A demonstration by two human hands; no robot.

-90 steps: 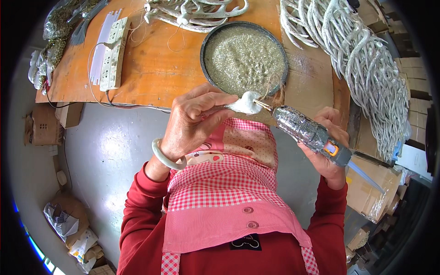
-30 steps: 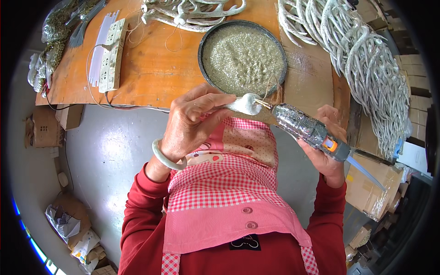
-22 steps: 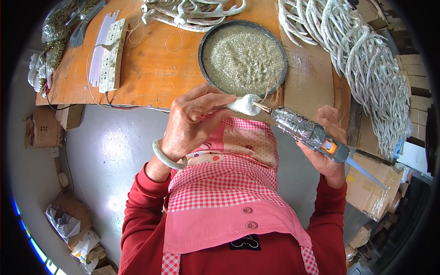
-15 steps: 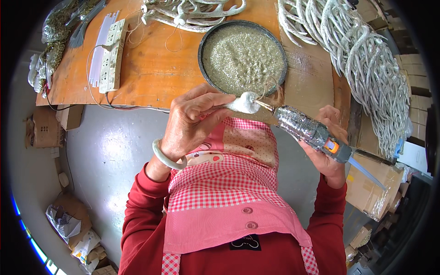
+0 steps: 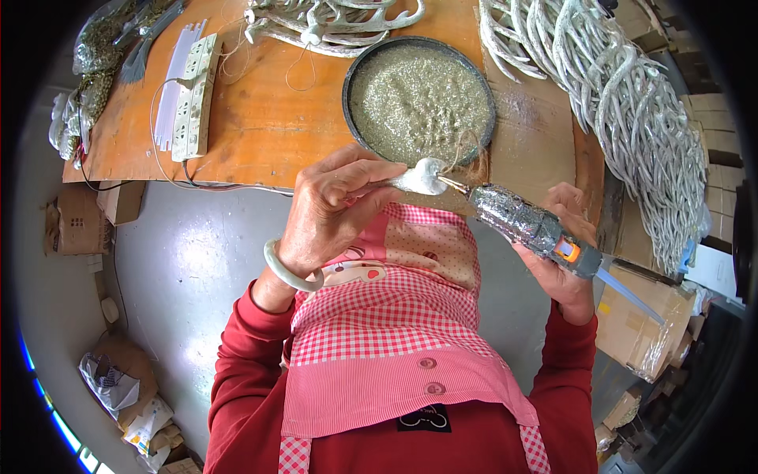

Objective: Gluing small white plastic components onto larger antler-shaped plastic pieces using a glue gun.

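Left hand: your left hand (image 5: 335, 207) has its fingertips pinched together on a small white curved piece (image 5: 421, 175), held up in front of your chest, just off the near edge of the table (image 5: 260, 134).
Right hand: your right hand (image 5: 564, 257) is wrapped tight around a glitter-crusted glue gun (image 5: 527, 225); its nozzle points left and touches the white piece just past your left fingertips.
White piece: it sits between your two hands, its bulb end against the nozzle, its narrow end hidden inside your left fingers.
Glitter tray: the round dark tray (image 5: 420, 101) of silvery glitter lies just beyond your left fingertips, with dents in its surface.
Finished pile: a big heap of silver glittered pieces (image 5: 608, 103) lies well beyond your right fingers, on the far right of the table.
Uncoated pieces: a few pale curved pieces (image 5: 332, 24) lie past the tray, far from your left fingers.
Power strip: a white power strip (image 5: 193, 99) rests well to the left of your left hand.
Progress: judging by the large heap, many pieces look done; the one in your fingers is bare white at the glue stage, not yet in the glitter, and a few uncoated ones seem left.
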